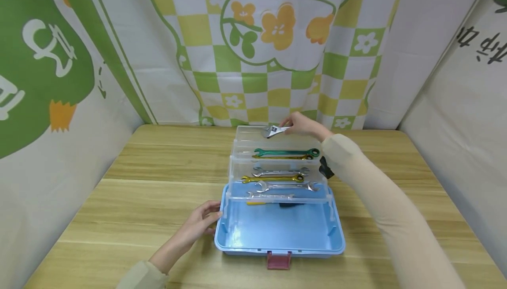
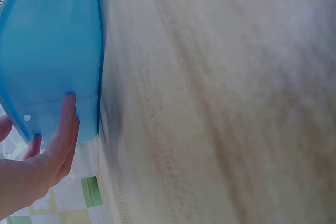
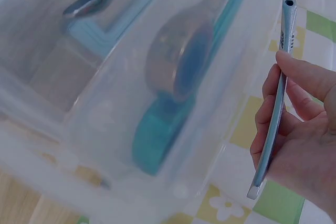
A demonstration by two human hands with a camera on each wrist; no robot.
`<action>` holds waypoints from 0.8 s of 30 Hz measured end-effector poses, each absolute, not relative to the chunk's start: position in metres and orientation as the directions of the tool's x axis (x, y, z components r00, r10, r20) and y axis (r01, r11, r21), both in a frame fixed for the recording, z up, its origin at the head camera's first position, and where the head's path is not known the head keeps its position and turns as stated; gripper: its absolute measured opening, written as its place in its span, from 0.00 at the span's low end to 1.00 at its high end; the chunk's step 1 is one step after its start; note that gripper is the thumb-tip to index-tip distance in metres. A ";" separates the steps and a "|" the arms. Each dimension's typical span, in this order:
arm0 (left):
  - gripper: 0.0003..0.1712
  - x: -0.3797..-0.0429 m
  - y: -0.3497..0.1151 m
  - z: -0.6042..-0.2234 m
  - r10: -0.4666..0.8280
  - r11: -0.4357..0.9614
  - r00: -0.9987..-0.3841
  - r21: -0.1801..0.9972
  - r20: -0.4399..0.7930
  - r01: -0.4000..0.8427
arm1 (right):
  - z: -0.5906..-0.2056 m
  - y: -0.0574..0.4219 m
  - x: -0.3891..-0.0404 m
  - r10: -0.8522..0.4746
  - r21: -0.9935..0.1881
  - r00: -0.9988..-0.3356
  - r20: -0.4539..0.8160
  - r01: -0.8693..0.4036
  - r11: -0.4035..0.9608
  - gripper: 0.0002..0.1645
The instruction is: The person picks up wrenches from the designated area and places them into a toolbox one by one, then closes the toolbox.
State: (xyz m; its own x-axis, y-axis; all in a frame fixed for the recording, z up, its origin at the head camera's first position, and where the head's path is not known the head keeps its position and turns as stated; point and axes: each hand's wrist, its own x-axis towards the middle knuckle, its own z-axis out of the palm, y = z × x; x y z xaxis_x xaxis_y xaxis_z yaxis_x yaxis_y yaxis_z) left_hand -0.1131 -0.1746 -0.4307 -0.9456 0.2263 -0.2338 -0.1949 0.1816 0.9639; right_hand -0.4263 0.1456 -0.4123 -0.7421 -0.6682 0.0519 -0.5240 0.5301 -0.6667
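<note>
My right hand [image 1: 303,124] pinches a silver adjustable wrench [image 1: 274,131] above the rear clear tray of a blue toolbox [image 1: 277,232]. In the right wrist view the wrench [image 3: 276,103] appears edge-on between thumb and fingers, one end with a hole. My left hand [image 1: 198,223] rests against the toolbox's left side. The left wrist view has its fairly straight fingers [image 2: 65,124] on the blue outer wall [image 2: 52,51]. Stepped clear trays carry a green wrench [image 1: 285,152], a yellow wrench [image 1: 273,178] and several silver wrenches [image 1: 287,186].
Partly under the trays, a yellow item [image 1: 256,203] and a black item [image 1: 291,205] lie in the toolbox. A reddish latch [image 1: 278,261] hangs at its front. The wooden table [image 1: 158,179] meets a patterned curtain [image 1: 245,82] behind.
</note>
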 end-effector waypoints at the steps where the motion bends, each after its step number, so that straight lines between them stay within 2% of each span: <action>1: 0.29 -0.113 -0.175 -0.431 0.228 0.182 -0.945 0.964 -0.233 -0.194 | -0.410 0.143 -0.423 -0.660 -0.657 -0.750 0.050 -0.523 0.544 0.14; 4: 0.29 -0.113 -0.175 -0.431 0.229 0.183 -0.946 0.964 -0.231 -0.192 | -0.407 0.137 -0.418 -0.664 -0.672 -0.745 0.070 -0.527 0.521 0.11; 8: 0.29 -0.113 -0.174 -0.432 0.228 0.180 -0.946 0.965 -0.231 -0.192 | -0.390 0.126 -0.401 -0.631 -0.674 -0.776 -0.019 -0.456 0.581 0.15; 11: 0.29 -0.112 -0.175 -0.431 0.230 0.177 -0.945 0.965 -0.231 -0.193 | -0.401 0.124 -0.410 -0.632 -0.669 -0.774 -0.032 -0.453 0.589 0.16; 14: 0.29 -0.112 -0.175 -0.431 0.232 0.175 -0.944 0.965 -0.234 -0.196 | -0.426 0.127 -0.429 -0.671 -0.685 -0.741 0.030 -0.504 0.526 0.13; 16: 0.29 -0.112 -0.175 -0.431 0.229 0.177 -0.944 0.964 -0.237 -0.198 | -0.432 0.126 -0.431 -0.655 -0.660 -0.755 0.002 -0.494 0.567 0.13; 18: 0.29 -0.113 -0.175 -0.431 0.226 0.179 -0.945 0.963 -0.238 -0.200 | -0.443 0.126 -0.439 -0.651 -0.647 -0.758 0.028 -0.510 0.567 0.13; 21: 0.29 -0.113 -0.175 -0.431 0.221 0.181 -0.946 0.963 -0.238 -0.200 | -0.470 0.130 -0.466 -0.642 -0.624 -0.767 -0.008 -0.498 0.602 0.15; 23: 0.29 -0.113 -0.174 -0.431 0.218 0.182 -0.947 0.963 -0.237 -0.199 | -0.446 0.126 -0.442 -0.648 -0.635 -0.761 -0.007 -0.497 0.591 0.14; 24: 0.29 -0.113 -0.174 -0.430 0.217 0.183 -0.947 0.963 -0.237 -0.199 | -0.446 0.126 -0.441 -0.657 -0.645 -0.754 -0.004 -0.500 0.578 0.14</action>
